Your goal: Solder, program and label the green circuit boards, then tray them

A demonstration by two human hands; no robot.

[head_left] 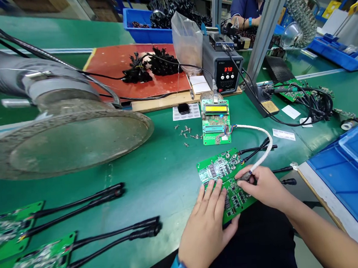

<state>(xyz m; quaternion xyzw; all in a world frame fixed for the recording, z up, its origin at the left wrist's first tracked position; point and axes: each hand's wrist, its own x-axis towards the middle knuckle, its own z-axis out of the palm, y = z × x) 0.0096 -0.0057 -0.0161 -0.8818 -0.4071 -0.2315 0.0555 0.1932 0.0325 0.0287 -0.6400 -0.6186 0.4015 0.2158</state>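
A green circuit board (221, 170) with black cables and a small display lies on the green workbench (157, 180) right in front of me. My left hand (206, 222) presses on its near edge, fingers spread, holding it in place. My right hand (264, 187) pinches a dark plug (245, 176) on the end of a white sheathed cable (261, 150) and holds it against the board. That cable runs up to a green tester board with a yellow LCD (216, 121). The plug's contact point is hidden by my fingers.
Several loose screws (187, 134) lie left of the tester. Behind it stands a soldering station (223, 67) reading 370. A fume hood (66, 142) hangs low at left, above more cabled boards (21, 243). A blue bin (350, 171) sits at right; a co-worker (248, 6) sits beyond.
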